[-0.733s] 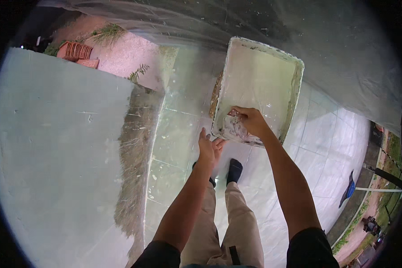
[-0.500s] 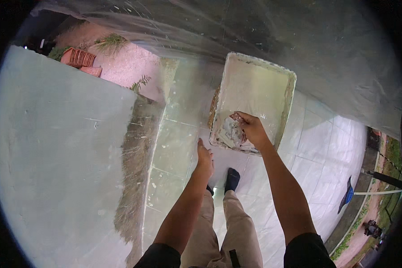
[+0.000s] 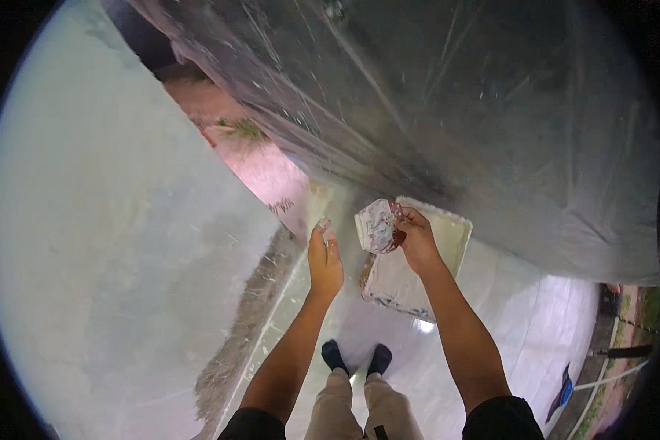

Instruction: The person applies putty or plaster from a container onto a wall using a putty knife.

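Observation:
My right hand (image 3: pixel 418 238) is closed on a wide paintbrush (image 3: pixel 376 226), its squarish head coated in whitish paint and a reddish-brown part at the grip. The brush is raised over the left side of a rectangular tray (image 3: pixel 468 233) with a paint-crusted rim. Pale liquid lies in the tray, which my right hand and the brush partly cover. To the left, my left hand (image 3: pixel 325 260) is open with fingers and thumb apart, some whitish smears near its fingertips. It holds nothing and is closest to the pale wall (image 3: pixel 147 220).
A rough grey-brown band (image 3: pixel 246 323) runs along the wall's base. Cloudy plastic sheeting (image 3: pixel 506 125) hangs ahead and to the right. The pale, paint-spotted floor (image 3: pixel 491 308) lies under my feet. Pinkish ground (image 3: pixel 264 165) shows through a gap at the far left.
My right hand has lifted the paintbrush up out of the tray. My left hand has moved farther forward. The view has tilted and shifted, so the tray appears lower and more of the sheeting shows.

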Action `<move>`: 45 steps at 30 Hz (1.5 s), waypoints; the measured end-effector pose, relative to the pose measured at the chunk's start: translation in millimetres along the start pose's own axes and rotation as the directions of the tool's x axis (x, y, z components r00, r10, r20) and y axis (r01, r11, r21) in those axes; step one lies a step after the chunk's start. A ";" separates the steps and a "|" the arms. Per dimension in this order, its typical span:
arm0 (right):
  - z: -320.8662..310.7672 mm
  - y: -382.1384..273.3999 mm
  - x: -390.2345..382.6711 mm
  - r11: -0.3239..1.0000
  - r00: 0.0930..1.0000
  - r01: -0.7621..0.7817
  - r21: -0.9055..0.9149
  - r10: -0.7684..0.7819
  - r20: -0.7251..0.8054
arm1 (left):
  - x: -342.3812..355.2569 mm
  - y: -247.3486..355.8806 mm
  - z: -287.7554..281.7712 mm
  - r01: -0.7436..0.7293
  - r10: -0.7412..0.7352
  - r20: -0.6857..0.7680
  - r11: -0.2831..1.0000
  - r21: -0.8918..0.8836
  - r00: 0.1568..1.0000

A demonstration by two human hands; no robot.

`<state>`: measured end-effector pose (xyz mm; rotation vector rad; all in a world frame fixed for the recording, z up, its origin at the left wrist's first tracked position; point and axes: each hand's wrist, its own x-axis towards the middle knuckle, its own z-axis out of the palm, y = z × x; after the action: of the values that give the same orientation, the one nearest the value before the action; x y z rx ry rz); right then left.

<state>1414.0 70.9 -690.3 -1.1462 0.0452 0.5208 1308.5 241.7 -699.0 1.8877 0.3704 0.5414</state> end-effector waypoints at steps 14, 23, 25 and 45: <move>222.4 -143.7 19.5 0.949 0.896 0.114 0.295 -0.226 0.383 | 92.7 165.7 -192.8 -0.364 0.562 -0.101 0.651 0.666 0.821; 325.9 -150.2 145.0 0.956 0.872 0.061 0.286 -0.190 0.451 | 244.4 150.1 -247.3 -0.328 0.649 -0.040 0.436 0.838 0.759; 334.3 -142.9 162.4 0.938 0.829 0.003 0.346 -0.196 0.524 | 260.0 138.9 -252.1 -0.314 0.645 -0.019 0.397 0.863 0.764; 549.3 -301.1 23.1 0.783 0.426 0.224 0.580 -0.614 0.664 | 195.8 372.7 -443.4 0.023 0.878 0.033 -0.050 0.998 0.478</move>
<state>1435.1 468.5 -206.2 -0.3417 -0.9491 0.5070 1239.6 551.7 -176.5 3.1234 0.5602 2.0723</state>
